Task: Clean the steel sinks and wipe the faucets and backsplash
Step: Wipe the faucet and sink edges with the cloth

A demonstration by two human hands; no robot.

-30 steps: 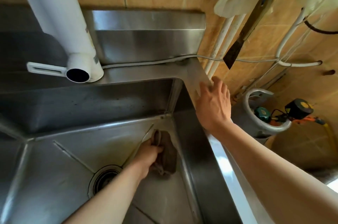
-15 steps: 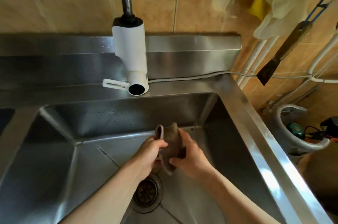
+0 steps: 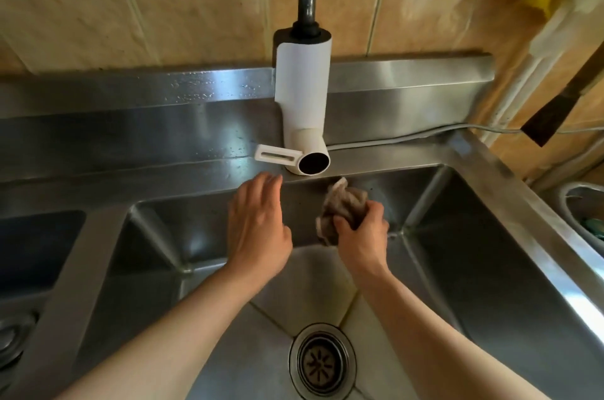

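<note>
A steel sink (image 3: 483,269) fills the view, its drain (image 3: 322,362) near the bottom. A white faucet (image 3: 304,108) on a dark pipe hangs over the sink's back rim, with a white lever sticking out to its left. My right hand (image 3: 362,236) grips a crumpled brown-grey cloth (image 3: 343,203) against the sink's back wall, just below the spout. My left hand (image 3: 258,223) is held flat with straight fingers, its fingertips at the back rim left of the spout. Behind runs the steel backsplash (image 3: 163,112), speckled with water drops.
A second sink basin (image 3: 36,246) lies at the left beyond a steel divider. A grey cable (image 3: 392,140) runs along the back ledge to the right. Tan tiles cover the wall. A scraper (image 3: 555,108) and cloths hang at the right, above a pot (image 3: 581,203).
The cloth passed from my left hand to my right and rose from the sink floor to the back wall. My left hand let go and moved up to the rim.
</note>
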